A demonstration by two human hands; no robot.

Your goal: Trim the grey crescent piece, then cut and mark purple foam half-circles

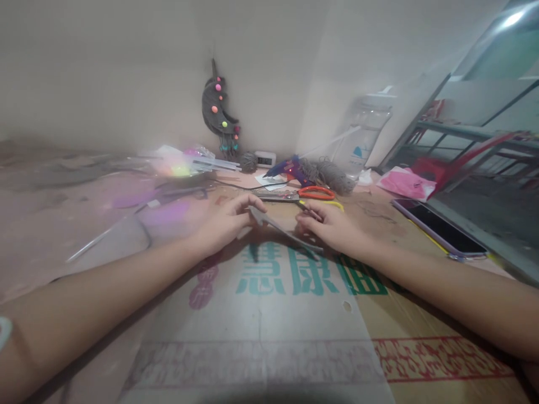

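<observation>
My left hand (pixel 236 223) is closed, pinching the left end of a thin grey piece (pixel 290 235) that looks like felt or card. The piece slants down to the right, seen nearly edge-on above the cardboard. My right hand (pixel 330 227) has its fingers curled together near the piece's other end. A slim dark item (pixel 310 210) shows at those fingers; its kind is unclear. Just behind the hands lie scissors with orange handles (pixel 316 193). A yellow loop (pixel 337 205) shows partly behind my right hand.
Printed cardboard (pixel 421 314) covers the near table, partly under a translucent sheet (pixel 252 325). Behind stand a blue glue gun (pixel 290 169), grey yarn (pixel 332 175) and a clear bottle (pixel 364 137). A phone (pixel 442 227) lies right. A beaded grey crescent (pixel 213 106) hangs on the wall.
</observation>
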